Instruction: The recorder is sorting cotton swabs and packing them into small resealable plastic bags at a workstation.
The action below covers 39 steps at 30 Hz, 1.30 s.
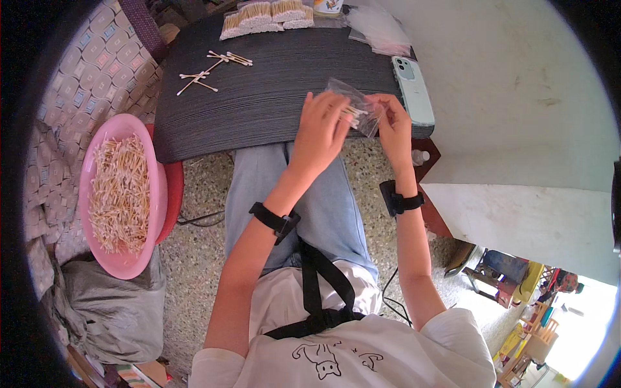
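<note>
Swabs [352,114] are pinched in a bundle by the left hand [321,129] and held at the mouth of a small clear bag [359,105]. The bag's edge is pinched by the right hand [392,124], above the near edge of the dark mat [272,84]. A pale phone [413,87] lies just right of the bag, and a pink bowl [146,194] of swabs is set well to its left.

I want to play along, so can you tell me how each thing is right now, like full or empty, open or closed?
Small clear plastic bag: held open in both hands, wooden cotton swabs partly inside.
Left hand: fingers gripping the swabs at the bag's mouth.
Right hand: fingers pinching the bag's edge.
Round pink plastic basin: heaped with loose swabs.
Pale green phone: lying face down on the dark mat.
Packed swab bags: filled, stacked at the mat's far edge.
</note>
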### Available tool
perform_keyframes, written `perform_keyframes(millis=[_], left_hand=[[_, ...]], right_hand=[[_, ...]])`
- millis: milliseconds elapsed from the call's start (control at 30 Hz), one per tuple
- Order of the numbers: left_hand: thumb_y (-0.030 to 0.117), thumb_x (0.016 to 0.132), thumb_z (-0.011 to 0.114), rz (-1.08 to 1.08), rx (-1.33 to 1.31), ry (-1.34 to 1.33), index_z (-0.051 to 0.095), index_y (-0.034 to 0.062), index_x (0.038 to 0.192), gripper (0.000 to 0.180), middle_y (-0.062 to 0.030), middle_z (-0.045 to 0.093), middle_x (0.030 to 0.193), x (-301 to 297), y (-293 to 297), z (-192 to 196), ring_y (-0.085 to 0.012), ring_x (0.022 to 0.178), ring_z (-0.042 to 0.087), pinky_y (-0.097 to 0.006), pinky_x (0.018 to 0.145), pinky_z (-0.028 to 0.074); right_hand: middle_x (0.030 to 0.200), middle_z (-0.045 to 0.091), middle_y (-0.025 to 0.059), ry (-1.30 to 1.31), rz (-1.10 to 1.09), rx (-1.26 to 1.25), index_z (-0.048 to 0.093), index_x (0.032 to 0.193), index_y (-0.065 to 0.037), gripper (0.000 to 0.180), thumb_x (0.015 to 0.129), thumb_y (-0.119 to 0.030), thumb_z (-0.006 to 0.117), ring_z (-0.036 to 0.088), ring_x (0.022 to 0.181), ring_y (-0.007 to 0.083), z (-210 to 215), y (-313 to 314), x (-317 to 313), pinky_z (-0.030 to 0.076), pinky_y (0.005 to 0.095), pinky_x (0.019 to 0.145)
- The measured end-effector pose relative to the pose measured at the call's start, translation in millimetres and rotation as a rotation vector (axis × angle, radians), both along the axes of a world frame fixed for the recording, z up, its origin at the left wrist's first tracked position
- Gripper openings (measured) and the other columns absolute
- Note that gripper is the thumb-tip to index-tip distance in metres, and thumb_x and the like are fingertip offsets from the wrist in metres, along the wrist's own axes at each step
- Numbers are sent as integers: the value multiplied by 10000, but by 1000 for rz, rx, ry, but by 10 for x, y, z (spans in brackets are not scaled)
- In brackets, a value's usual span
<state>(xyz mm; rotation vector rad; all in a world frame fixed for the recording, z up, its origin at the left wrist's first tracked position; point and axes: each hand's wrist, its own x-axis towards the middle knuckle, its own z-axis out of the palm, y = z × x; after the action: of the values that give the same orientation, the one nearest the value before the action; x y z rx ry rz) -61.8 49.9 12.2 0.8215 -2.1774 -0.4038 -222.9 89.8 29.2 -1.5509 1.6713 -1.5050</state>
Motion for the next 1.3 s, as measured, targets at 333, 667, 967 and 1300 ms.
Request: perform_keyframes(millis=[333,667,967,1300], left_hand=[[135,844,680,-254,1009,727,498,3,1235,451,-108,623,1080,213,-236,160,-146,1005,586,-277,873,464],[152,859,669,-87,940,780,645,1,988,201,-45,658,895,383,-110,191,-78,789,613,-203,690,471],[157,868,664,-31,895,775,636,-31,959,211,-67,679,782,464,12,338,-91,709,639,-192,587,466],[152,866,662,139,613,791,651,-44,919,204,-59,665,681,544,67,318,-64,594,615,-184,486,413]], right_hand=[[1009,615,66,-235,416,3,508,1063,-32,133,969,-84,429,593,898,125,144,-13,43,476,246,757],[1020,629,109,-829,326,282,416,1299,6,430,963,-250,497,609,848,134,431,143,307,516,294,723],[811,672,69,-462,264,231,672,904,13,156,831,-125,682,607,701,98,394,130,414,496,236,591],[975,663,118,-894,347,291,604,1075,49,256,914,-149,580,643,861,146,390,174,467,538,248,717]])
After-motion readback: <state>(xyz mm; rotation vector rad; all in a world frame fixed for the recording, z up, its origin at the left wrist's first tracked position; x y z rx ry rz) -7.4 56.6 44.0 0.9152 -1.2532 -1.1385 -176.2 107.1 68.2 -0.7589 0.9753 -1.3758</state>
